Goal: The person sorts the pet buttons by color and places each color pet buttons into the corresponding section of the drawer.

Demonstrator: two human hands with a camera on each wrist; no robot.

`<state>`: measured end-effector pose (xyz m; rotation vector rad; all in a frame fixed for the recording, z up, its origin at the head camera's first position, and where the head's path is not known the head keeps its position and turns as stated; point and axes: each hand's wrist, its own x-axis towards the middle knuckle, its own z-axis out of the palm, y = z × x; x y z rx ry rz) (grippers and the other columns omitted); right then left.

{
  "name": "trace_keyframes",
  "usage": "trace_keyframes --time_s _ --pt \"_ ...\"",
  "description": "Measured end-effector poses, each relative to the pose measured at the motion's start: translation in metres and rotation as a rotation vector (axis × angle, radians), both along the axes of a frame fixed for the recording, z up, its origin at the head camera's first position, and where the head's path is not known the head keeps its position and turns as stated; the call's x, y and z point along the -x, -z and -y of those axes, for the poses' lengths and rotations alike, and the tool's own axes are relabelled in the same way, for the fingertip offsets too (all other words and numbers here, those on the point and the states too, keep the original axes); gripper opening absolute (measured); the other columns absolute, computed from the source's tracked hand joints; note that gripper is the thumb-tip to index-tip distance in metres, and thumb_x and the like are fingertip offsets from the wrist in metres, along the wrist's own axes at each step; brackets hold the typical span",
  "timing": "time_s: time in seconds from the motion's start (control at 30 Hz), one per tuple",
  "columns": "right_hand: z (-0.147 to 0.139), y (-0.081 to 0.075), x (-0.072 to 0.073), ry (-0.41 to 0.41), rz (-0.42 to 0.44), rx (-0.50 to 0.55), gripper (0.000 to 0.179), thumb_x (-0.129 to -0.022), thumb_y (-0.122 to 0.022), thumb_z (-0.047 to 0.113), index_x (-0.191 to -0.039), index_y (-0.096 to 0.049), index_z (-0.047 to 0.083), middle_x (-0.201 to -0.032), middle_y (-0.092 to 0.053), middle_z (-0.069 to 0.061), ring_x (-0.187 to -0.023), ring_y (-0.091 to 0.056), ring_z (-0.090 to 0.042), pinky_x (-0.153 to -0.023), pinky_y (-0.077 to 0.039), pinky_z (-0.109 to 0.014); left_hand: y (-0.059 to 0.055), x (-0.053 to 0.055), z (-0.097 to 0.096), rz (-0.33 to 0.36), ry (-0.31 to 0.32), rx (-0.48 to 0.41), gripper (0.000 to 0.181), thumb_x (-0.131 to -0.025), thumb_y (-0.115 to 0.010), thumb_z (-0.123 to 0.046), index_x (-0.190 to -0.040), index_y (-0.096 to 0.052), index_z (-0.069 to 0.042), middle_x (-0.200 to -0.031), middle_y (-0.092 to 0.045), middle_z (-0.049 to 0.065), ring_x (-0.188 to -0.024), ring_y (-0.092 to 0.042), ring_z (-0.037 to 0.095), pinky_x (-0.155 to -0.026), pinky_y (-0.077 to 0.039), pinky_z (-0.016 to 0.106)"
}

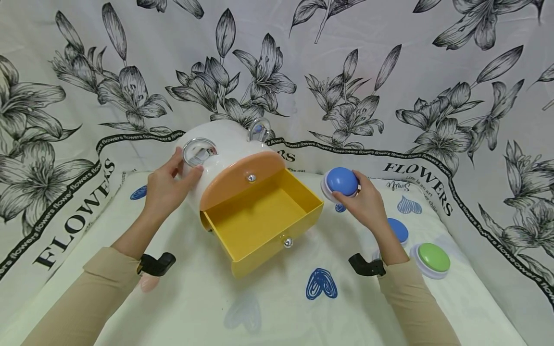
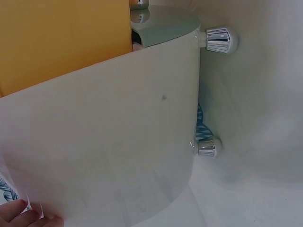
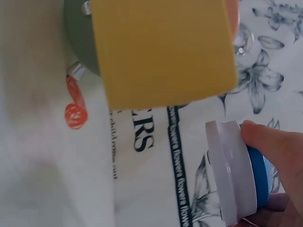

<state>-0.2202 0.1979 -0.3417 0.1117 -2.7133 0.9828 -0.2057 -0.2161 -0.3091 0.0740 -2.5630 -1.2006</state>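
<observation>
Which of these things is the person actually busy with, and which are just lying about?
Apparently in use:
- white cabinet, held by the left hand
- yellow drawer, standing open
- blue-topped disc, held in the right hand

Seemingly just lying about:
- second blue disc, partly behind the right wrist
- green-topped disc
- heart-patterned cloth underneath

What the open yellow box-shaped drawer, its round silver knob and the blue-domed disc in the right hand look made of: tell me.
Yellow drawer: thin-sided with a satin sheen, perhaps painted metal or plastic.
Silver knob: mirror-like highlights suggest chromed metal or plated plastic.
Blue-domed disc: likely plastic, smooth dome, glossy white base.
</observation>
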Motion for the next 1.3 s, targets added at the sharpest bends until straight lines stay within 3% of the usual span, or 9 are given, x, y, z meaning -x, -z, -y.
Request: trace_keyframes --time_s 0.4,0.57,1.3 --pt "0.030 -0.039 -0.016 -0.139 0.007 0.013 0.083 -0.077 -0.073 0.033 -0.142 -0.030 0.005 -0.139 -0.040 -0.017 -0.116 -0.050 -0.036 -0.085 -0.051 -0.049 0.000 0.001 0.000 -0.002 -0.001 0.005 0.079 -0.084 -0.053 -0.057 -0.145 -0.024 -0.016 -0.150 -0.024 0.001 -0.131 -0.033 0.039 -0.089 -0.045 0.048" --pt "0.045 -0.048 -0.023 -0.230 0.005 -0.040 0.082 -0.076 -0.074 0.032 -0.141 -0.032 0.004 -0.138 -0.042 -0.016 -0.116 -0.049 -0.033 -0.090 -0.049 -0.048 0.000 0.001 0.000 0.006 -0.001 0.002 0.080 -0.084 -0.053 -0.058 -0.146 -0.023 -0.017 -0.150 -0.024 0.003 -0.132 -0.032 0.039 -0.090 -0.045 0.048" --pt "0.114 -0.046 -0.027 -0.543 0.146 -0.234 0.075 -0.072 -0.078 0.033 -0.132 -0.041 0.006 -0.127 -0.052 -0.007 -0.112 -0.053 -0.025 -0.093 -0.048 -0.042 -0.001 -0.002 0.000 -0.009 0.011 0.002 0.079 -0.085 -0.053 -0.056 -0.145 -0.023 -0.015 -0.150 -0.025 0.005 -0.131 -0.033 0.040 -0.090 -0.044 0.049"
